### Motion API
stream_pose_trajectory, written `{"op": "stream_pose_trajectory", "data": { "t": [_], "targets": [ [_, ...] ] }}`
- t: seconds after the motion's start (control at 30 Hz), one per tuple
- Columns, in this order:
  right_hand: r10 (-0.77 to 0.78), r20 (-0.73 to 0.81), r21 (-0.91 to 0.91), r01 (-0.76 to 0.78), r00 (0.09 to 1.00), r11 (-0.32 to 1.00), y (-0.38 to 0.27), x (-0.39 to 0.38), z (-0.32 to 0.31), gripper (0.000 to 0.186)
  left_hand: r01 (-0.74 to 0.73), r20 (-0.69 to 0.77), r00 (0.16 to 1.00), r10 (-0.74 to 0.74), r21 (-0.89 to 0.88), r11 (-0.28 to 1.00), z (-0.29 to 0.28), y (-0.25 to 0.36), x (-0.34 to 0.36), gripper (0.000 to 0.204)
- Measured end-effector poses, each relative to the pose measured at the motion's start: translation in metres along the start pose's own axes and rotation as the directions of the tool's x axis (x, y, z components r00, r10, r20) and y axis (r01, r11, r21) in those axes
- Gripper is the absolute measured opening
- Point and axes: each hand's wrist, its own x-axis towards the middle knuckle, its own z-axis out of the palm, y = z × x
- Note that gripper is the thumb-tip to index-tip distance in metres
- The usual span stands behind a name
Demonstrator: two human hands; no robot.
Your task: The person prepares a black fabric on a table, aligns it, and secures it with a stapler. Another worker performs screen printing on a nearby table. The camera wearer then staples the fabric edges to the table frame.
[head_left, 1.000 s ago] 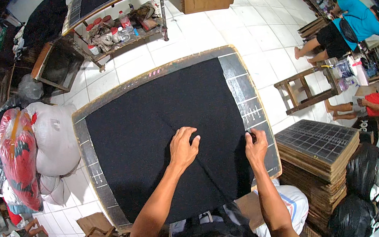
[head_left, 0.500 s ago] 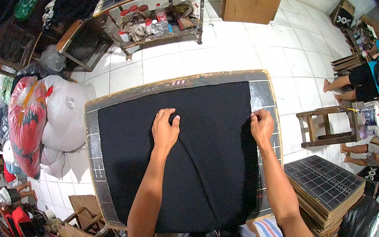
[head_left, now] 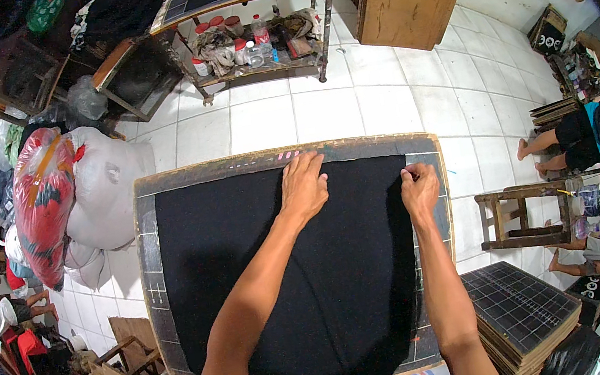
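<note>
A large piece of black cloth [head_left: 252, 286] lies spread over a dark board [head_left: 154, 277] marked with white grid lines. My left hand [head_left: 304, 187] rests on the cloth at its far edge, fingers stretched out flat, the tips reaching over onto the board's far border. At the far right corner of the cloth, my right hand [head_left: 420, 187] is closed in a pinch on the cloth's side edge. One long soft crease runs down the cloth toward me, partly behind my left forearm.
Gridded boards [head_left: 524, 306] are stacked at the near right, below a wooden stool frame [head_left: 526, 240]. Stuffed plastic bags [head_left: 108, 184] sit at the left. Across the tiled floor stand a shelf table [head_left: 260, 70] and a brown cabinet [head_left: 408, 0]. Other people work at both sides.
My left hand has slid from the middle of the cloth to its far edge, and its fingers have straightened. My right hand keeps its pinch near the corner. The whole view has shifted slightly.
</note>
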Motion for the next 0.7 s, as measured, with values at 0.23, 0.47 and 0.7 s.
{"op": "stream_pose_trajectory", "data": {
  "t": [0.23, 0.47, 0.7],
  "targets": [
    [-0.071, -0.058, 0.158, 0.079, 0.996, 0.984, 0.003, -0.012, -0.006, 0.024, 0.021, -0.030, 0.999, -0.024, -0.096, 0.995, -0.010, 0.042, -0.078, 0.017],
    [0.148, 0.202, -0.012, -0.149, 0.968, 0.989, 0.017, -0.127, -0.081, 0.031, 0.632, 0.548, 0.572, -0.610, 0.180, 0.754, -0.040, 0.145, -0.304, 0.050],
    [0.234, 0.338, -0.059, -0.228, 0.912, 0.972, 0.066, -0.276, -0.143, 0.017, 0.713, 0.603, 0.474, -0.642, 0.165, 0.682, -0.019, 0.154, -0.360, 0.045]
  ]
}}
